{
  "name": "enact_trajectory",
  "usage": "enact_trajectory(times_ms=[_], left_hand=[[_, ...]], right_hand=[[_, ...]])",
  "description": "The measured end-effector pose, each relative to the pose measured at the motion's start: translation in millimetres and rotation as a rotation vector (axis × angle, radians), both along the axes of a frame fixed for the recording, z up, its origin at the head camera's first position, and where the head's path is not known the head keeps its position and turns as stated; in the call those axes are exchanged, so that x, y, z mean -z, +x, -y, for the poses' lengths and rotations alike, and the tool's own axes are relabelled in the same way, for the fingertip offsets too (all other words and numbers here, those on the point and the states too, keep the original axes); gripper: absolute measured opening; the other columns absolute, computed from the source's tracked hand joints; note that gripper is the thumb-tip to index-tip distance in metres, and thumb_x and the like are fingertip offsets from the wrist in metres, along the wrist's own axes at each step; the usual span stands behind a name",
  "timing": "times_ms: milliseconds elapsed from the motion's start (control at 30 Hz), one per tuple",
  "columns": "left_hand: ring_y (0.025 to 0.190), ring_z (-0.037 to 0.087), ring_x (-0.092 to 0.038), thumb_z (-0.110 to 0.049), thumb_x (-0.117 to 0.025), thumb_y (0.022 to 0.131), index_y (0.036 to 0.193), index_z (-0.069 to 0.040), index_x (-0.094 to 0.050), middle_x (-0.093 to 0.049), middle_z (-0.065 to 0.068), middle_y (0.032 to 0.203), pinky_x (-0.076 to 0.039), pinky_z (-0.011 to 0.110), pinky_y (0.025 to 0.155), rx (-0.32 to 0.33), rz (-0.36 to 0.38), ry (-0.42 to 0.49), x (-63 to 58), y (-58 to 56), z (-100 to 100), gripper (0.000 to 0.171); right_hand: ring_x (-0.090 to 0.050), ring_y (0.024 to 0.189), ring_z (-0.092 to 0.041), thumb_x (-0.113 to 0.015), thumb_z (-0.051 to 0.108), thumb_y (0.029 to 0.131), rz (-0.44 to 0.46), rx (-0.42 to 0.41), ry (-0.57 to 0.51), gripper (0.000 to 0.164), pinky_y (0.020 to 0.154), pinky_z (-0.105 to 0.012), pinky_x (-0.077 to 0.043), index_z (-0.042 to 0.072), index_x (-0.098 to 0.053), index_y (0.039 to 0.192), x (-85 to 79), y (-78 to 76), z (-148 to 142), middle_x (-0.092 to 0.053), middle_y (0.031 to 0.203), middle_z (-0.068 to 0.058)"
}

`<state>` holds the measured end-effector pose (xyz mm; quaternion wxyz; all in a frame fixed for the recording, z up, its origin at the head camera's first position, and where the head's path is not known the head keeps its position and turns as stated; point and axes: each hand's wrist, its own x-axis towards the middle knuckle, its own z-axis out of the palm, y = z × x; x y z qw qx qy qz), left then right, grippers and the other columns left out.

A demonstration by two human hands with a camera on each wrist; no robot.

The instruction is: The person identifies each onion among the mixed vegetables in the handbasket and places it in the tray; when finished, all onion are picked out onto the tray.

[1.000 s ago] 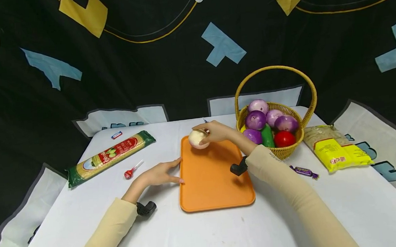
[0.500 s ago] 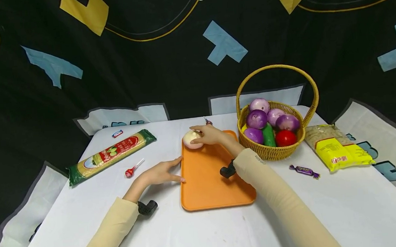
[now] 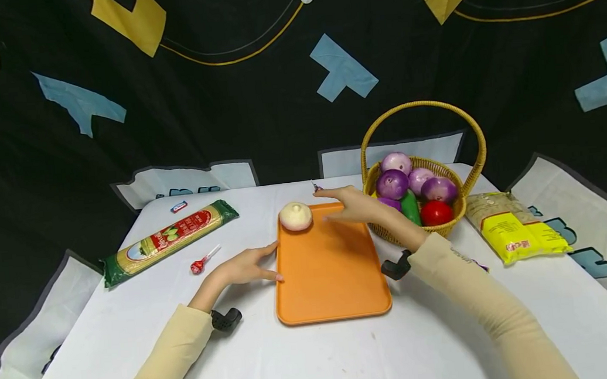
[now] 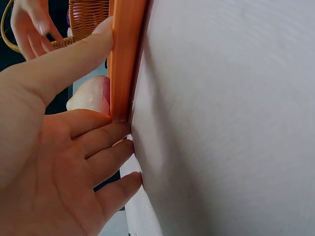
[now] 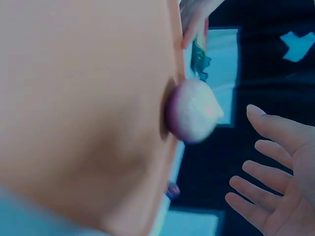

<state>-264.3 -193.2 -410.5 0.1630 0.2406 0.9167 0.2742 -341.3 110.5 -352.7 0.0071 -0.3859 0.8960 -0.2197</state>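
An onion (image 3: 295, 216), pale on top with a purple base, sits in the far left corner of the orange tray (image 3: 331, 281). My right hand (image 3: 356, 206) is over the tray's far right side, apart from the onion. In the right wrist view the spread fingers (image 5: 268, 177) hold nothing. My left hand (image 3: 242, 268) touches the tray's left edge, its fingers fairly straight. The left wrist view has the thumb (image 4: 74, 61) at the tray rim and the other fingertips along its side, down by the tablecloth.
A wicker basket (image 3: 476, 136) of purple onions, a tomato (image 3: 436, 213) and a green vegetable (image 3: 409, 207) stands behind the right forearm. Pasta (image 3: 172, 240), a red lollipop (image 3: 198, 267) and a small sweet (image 3: 179, 207) lie left; a yellow bag (image 3: 518, 230) lies right.
My right hand first carried the onion left to the tray's far corner, then let go and drew away to the right, its fingers spread. The left hand stayed at the tray edge.
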Motion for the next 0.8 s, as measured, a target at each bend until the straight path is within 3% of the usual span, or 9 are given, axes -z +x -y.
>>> enact_trajectory(times_ms=[67,167,233,433,600,800], left_hand=[[0.137,0.039,-0.032,-0.039,-0.074,0.084,0.15,0.002,-0.026,-0.032,0.024,0.15,-0.026,0.05,0.112,-0.001,0.001,-0.001,0.5,-0.2,1,0.091],[0.137,0.039,-0.031,-0.039,-0.074,0.085,0.15,0.002,-0.026,-0.032,0.024,0.15,-0.026,0.05,0.112,0.002,0.0,-0.006,1.3,-0.6,2,0.091],[0.137,0.039,-0.031,-0.039,-0.074,0.085,0.15,0.002,-0.026,-0.032,0.024,0.15,-0.026,0.05,0.113,0.003,0.001,-0.004,1.7,-0.6,3,0.091],[0.137,0.039,-0.031,-0.039,-0.074,0.084,0.15,0.002,-0.027,-0.032,0.025,0.15,-0.026,0.05,0.113,0.006,-0.006,0.007,3.1,-0.7,4,0.091],[0.137,0.039,-0.032,-0.04,-0.074,0.084,0.15,0.002,-0.027,-0.033,0.025,0.149,-0.026,0.05,0.112,0.006,-0.005,-0.002,4.3,-0.8,5,0.091],[0.137,0.039,-0.032,-0.04,-0.074,0.084,0.149,0.003,-0.027,-0.033,0.025,0.149,-0.026,0.05,0.112,0.011,-0.009,0.0,2.9,-1.0,3,0.092]], right_hand=[[-0.061,0.102,-0.028,-0.07,0.026,0.09,-0.006,0.003,-0.001,0.057,0.1,-0.043,-0.045,0.008,-0.051,0.141,-8.2,8.4,-17,-0.052,0.139,-0.013],[-0.057,0.078,-0.024,-0.072,0.024,0.089,-0.025,0.017,0.005,0.055,0.085,-0.038,-0.052,0.009,-0.053,0.138,-19.4,18.0,-43,-0.054,0.138,-0.014],[-0.054,0.073,-0.025,-0.073,0.021,0.088,-0.038,0.017,0.0,0.054,0.079,-0.038,-0.054,0.007,-0.055,0.136,-25.3,20.5,-59,-0.056,0.135,-0.016],[-0.061,0.105,-0.032,-0.075,0.009,0.085,-0.025,-0.019,0.035,0.047,0.094,-0.051,-0.049,0.002,-0.061,0.129,-28.7,11.5,-96,-0.064,0.121,-0.014],[-0.061,0.105,-0.034,-0.076,0.014,0.085,0.041,-0.011,0.171,0.051,0.094,-0.051,-0.049,0.004,-0.059,0.132,-21.2,1.7,-113,-0.064,0.122,-0.015],[-0.056,0.117,-0.035,-0.079,0.017,0.081,0.063,-0.003,0.219,0.058,0.098,-0.051,-0.045,0.006,-0.058,0.134,-17.6,-6.8,-119,-0.06,0.129,-0.014]])
